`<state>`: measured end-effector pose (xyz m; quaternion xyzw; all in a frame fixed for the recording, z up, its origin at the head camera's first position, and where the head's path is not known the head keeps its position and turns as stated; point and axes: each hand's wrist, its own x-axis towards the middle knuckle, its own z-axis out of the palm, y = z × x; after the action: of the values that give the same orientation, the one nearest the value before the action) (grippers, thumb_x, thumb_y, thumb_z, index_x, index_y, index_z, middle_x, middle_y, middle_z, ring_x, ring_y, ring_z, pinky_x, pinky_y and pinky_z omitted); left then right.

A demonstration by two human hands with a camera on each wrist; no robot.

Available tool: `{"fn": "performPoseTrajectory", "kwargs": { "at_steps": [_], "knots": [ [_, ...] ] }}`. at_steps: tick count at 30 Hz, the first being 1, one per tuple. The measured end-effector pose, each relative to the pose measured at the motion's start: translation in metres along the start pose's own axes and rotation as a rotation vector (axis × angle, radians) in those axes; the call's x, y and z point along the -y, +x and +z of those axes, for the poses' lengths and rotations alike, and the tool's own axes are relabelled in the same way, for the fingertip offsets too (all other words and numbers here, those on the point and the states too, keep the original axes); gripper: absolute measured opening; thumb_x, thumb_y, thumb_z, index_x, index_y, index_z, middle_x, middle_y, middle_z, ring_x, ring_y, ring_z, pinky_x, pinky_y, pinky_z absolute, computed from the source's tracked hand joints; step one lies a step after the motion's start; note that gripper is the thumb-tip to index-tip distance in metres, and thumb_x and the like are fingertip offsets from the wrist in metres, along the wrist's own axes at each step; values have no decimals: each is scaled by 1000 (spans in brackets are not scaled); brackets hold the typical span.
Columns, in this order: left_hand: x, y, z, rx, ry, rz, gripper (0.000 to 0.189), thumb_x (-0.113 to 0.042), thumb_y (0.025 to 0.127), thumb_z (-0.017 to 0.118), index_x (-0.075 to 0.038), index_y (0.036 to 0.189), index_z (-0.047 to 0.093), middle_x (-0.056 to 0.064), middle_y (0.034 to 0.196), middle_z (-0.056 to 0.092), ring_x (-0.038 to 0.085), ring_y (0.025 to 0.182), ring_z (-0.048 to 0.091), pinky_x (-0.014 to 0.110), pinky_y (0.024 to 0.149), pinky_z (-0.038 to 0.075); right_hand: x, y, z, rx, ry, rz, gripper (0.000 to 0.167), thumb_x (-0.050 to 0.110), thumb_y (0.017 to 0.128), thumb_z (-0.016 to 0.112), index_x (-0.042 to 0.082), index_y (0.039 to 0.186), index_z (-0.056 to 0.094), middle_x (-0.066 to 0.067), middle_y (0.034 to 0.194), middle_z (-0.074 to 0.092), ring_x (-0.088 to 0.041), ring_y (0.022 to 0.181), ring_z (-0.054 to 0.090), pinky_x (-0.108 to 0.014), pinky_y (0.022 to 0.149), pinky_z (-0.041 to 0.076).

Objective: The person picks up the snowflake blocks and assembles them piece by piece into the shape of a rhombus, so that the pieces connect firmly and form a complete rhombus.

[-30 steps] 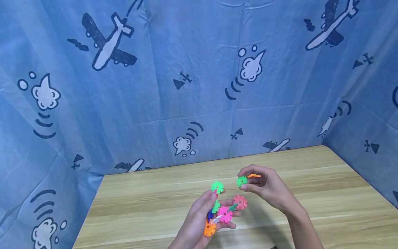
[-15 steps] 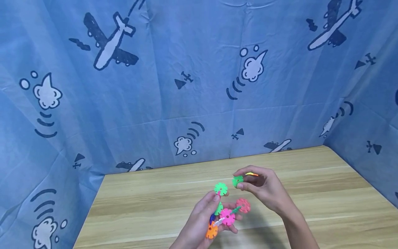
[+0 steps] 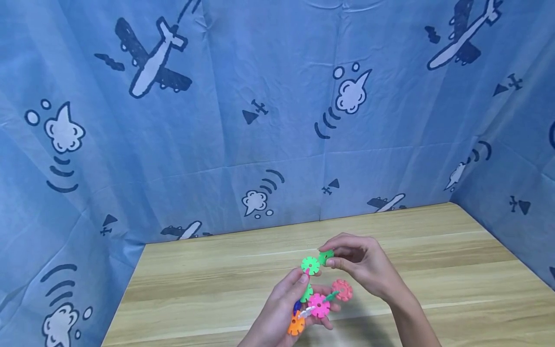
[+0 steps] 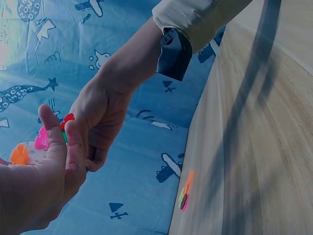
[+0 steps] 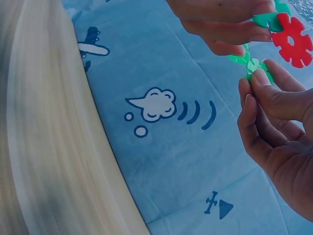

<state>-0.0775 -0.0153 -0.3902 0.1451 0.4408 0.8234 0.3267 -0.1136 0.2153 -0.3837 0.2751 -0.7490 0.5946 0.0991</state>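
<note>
My left hand holds a chain of slotted plastic snowflake discs, with its thumb on the upper end. A light green disc tops the chain. Below come another green disc, a blue one, an orange one, a white one, a pink one and a dark green one. A coral red disc forms the other end. My right hand pinches a green snowflake disc between thumb and fingers, its edge right at the chain's top disc.
Several coloured pieces lie on the wooden table, hidden behind my right hand in the head view. A blue curtain printed with planes surrounds the table. A dark device is worn on the right wrist.
My right hand has moved left and slightly down with its green disc, closing the gap to the chain. My left hand has shifted a little right and down. The orange piece is now hidden.
</note>
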Motion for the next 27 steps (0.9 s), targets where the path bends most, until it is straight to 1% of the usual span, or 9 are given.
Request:
{"fn": "performPoseTrajectory", "kwargs": {
  "at_steps": [3, 5, 9, 12, 14, 18, 19, 24, 27],
  "knots": [
    [0, 0, 0, -1, -17, -14, 43, -33, 115, 49, -5, 148, 47, 6, 125, 71, 17, 102, 76, 29, 80, 65, -1, 0, 1, 8, 18, -13, 21, -2, 92, 80, -3, 112, 78, 7, 110, 78, -14, 93, 78, -27, 85, 66],
    [0, 1, 0, 0, -23, -23, 46, -33, 115, 48, -3, 151, 43, 7, 124, 69, 17, 101, 77, 29, 79, 65, -1, 0, 3, 11, 21, -18, 20, -2, 92, 80, -2, 112, 79, 6, 109, 78, -14, 93, 77, -27, 84, 66],
    [1, 1, 0, 1, -16, -31, 51, -33, 116, 44, -1, 155, 38, 8, 120, 66, 17, 100, 77, 28, 78, 65, -2, 1, 6, 0, 11, -15, 21, -6, 90, 80, -4, 110, 79, 6, 106, 77, -12, 93, 76, -25, 81, 66],
    [1, 1, 0, -7, 3, -33, 48, -33, 116, 45, -2, 152, 41, 9, 121, 66, 17, 100, 76, 28, 77, 65, -2, 1, 7, -17, 1, -12, 24, -10, 87, 81, -2, 109, 80, 7, 104, 78, -8, 93, 75, -25, 78, 65],
    [1, 1, 0, -3, 12, -33, 48, -32, 116, 45, -2, 153, 41, 9, 121, 66, 18, 101, 76, 29, 78, 65, -2, 1, 7, -27, -5, -15, 27, -13, 85, 81, 1, 108, 82, 8, 103, 78, -7, 94, 75, -25, 78, 66],
    [1, 2, 0, 1, 18, -37, 47, -32, 117, 43, -1, 152, 41, 7, 120, 68, 18, 100, 75, 30, 77, 65, -2, 1, 8, -42, -7, -31, 28, -16, 83, 81, 0, 105, 82, 8, 102, 80, -6, 93, 76, -25, 79, 66],
    [1, 2, 0, 2, 21, -37, 48, -32, 117, 43, -1, 153, 41, 7, 120, 68, 18, 100, 76, 30, 77, 65, -2, 2, 9, -46, -9, -36, 27, -16, 82, 81, -1, 105, 82, 6, 101, 81, -6, 93, 76, -25, 79, 66],
    [0, 1, 0, -5, 37, -24, 41, -31, 116, 45, -3, 147, 46, 7, 121, 68, 19, 100, 76, 31, 78, 66, -3, 3, 12, -58, -18, -26, 20, -9, 85, 83, -1, 103, 82, -2, 100, 83, -10, 91, 78, -28, 78, 67],
    [-1, 1, 0, 4, 43, -11, 39, -30, 116, 45, -2, 144, 47, 6, 119, 69, 18, 101, 77, 32, 78, 66, -3, 3, 12, -61, -19, -16, 19, -9, 85, 83, -1, 103, 82, -5, 99, 83, -10, 87, 78, -29, 75, 67]
  ]
}}
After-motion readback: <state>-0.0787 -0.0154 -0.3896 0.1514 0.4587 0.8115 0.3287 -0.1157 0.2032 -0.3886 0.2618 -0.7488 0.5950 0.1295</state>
